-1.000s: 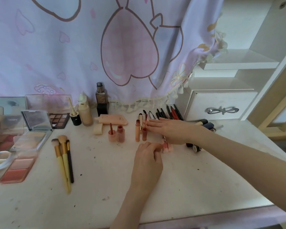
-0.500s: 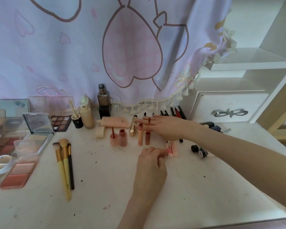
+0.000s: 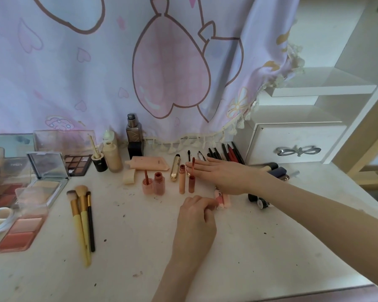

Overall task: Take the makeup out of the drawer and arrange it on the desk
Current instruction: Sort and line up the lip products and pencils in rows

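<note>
I see bare surface nearer me than the lip-gloss tubes; beyond them pencils crowd, left of them brushes lie.

heart-print curtain, white shelf

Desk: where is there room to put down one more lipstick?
Bare room: the front of the desk between the brushes and the left hand. Crowded: the back row from the palettes to the pencils, under the right hand.
</note>
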Demonstrator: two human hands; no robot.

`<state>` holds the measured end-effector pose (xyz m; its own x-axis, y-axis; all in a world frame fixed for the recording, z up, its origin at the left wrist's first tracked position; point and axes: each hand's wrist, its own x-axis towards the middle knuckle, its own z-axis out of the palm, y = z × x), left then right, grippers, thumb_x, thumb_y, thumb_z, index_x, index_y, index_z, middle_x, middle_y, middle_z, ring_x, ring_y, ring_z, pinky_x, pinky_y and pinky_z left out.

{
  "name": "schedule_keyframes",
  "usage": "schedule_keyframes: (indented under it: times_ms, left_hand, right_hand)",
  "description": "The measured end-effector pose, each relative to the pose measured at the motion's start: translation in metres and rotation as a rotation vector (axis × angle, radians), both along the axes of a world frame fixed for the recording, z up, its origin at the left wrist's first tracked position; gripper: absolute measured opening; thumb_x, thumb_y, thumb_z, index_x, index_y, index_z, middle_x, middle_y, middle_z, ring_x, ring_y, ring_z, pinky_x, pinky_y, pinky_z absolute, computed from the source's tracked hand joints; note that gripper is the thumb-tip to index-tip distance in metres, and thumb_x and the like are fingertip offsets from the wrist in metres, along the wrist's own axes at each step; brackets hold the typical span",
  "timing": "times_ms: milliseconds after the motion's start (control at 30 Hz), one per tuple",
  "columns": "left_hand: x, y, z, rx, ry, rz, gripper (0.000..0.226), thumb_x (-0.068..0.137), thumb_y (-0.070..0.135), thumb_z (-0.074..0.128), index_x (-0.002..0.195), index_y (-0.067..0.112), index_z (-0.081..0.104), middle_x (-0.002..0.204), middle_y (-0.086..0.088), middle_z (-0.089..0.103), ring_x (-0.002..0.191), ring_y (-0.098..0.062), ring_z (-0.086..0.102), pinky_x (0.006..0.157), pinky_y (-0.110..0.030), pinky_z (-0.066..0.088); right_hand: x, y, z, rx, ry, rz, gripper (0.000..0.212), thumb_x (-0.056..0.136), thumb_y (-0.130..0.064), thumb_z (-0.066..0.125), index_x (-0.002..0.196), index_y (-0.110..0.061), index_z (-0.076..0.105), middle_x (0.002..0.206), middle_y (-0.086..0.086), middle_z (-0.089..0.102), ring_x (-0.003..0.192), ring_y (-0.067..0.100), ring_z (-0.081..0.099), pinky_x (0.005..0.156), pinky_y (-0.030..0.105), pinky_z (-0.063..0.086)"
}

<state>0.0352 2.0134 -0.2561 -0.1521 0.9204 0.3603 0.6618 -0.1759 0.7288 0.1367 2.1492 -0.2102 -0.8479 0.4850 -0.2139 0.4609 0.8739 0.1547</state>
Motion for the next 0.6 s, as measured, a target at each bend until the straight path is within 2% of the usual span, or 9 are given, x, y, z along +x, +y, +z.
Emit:
schedule_keyframes:
  times_ms: [100,167,233,300,400,500,600]
  left_hand:
    - [0.000,-0.001,0.002,-0.007,-0.001,-0.009,0.033,0.088,-0.002,0.043,0.097,0.015,0.069,0.093,0.009,0.062,0.089,-0.004,0.047,0.081,-0.003,0.030]
    - [0.000,-0.001,0.002,-0.009,-0.004,-0.015,0.032,0.088,-0.003,0.043,0.097,0.014,0.069,0.094,0.007,0.063,0.090,-0.004,0.048,0.081,-0.003,0.030]
    - [-0.001,-0.002,0.003,-0.013,-0.011,-0.015,0.031,0.088,-0.002,0.044,0.098,0.013,0.069,0.095,0.006,0.063,0.090,-0.005,0.048,0.082,-0.002,0.029]
    - [-0.001,-0.003,0.004,-0.009,-0.002,-0.020,0.029,0.089,-0.002,0.045,0.100,0.013,0.068,0.096,0.006,0.062,0.092,-0.005,0.047,0.082,0.000,0.028]
    - [0.000,-0.004,0.004,0.009,0.007,-0.039,0.029,0.090,0.000,0.045,0.106,0.013,0.065,0.098,0.009,0.055,0.097,-0.007,0.048,0.084,0.000,0.028]
    - [0.002,-0.005,0.004,0.010,0.027,-0.063,0.029,0.090,0.001,0.046,0.110,0.014,0.063,0.100,0.010,0.051,0.097,-0.006,0.046,0.085,-0.008,0.031]
    - [0.003,-0.006,0.004,-0.002,0.046,-0.077,0.029,0.090,0.002,0.047,0.113,0.013,0.062,0.100,0.010,0.049,0.098,-0.007,0.045,0.089,-0.016,0.033]
  right_hand:
    - [0.002,-0.001,0.002,-0.009,0.059,-0.023,0.085,0.084,0.011,0.035,0.148,-0.023,-0.009,0.153,-0.011,-0.017,0.143,0.006,-0.011,0.115,0.024,-0.007]
    - [0.010,-0.004,0.006,-0.023,0.146,-0.063,0.089,0.081,0.015,0.033,0.145,-0.027,-0.013,0.145,-0.016,-0.021,0.139,0.000,-0.013,0.112,0.018,-0.009]
    - [0.027,-0.010,0.012,-0.043,0.262,-0.148,0.090,0.080,0.017,0.032,0.146,-0.029,-0.009,0.144,-0.020,-0.018,0.134,-0.007,-0.012,0.108,0.010,-0.008]
    - [0.050,-0.021,0.015,-0.054,0.419,-0.252,0.083,0.084,0.015,0.033,0.149,-0.028,0.005,0.147,-0.023,-0.007,0.133,-0.010,-0.001,0.103,0.003,0.001]
    - [0.082,-0.046,0.010,-0.010,0.689,-0.367,0.055,0.092,0.006,0.039,0.142,-0.017,0.038,0.146,-0.012,0.030,0.131,0.000,0.028,0.100,-0.002,0.011]
    - [0.105,-0.072,-0.002,0.102,0.784,-0.435,0.035,0.088,0.004,0.053,0.121,-0.008,0.061,0.126,0.005,0.058,0.115,0.023,0.053,0.095,0.011,0.029]
    - [0.118,-0.090,-0.012,0.167,0.750,-0.453,0.022,0.079,0.004,0.067,0.100,-0.004,0.069,0.103,0.011,0.065,0.092,0.033,0.060,0.081,0.036,0.047]
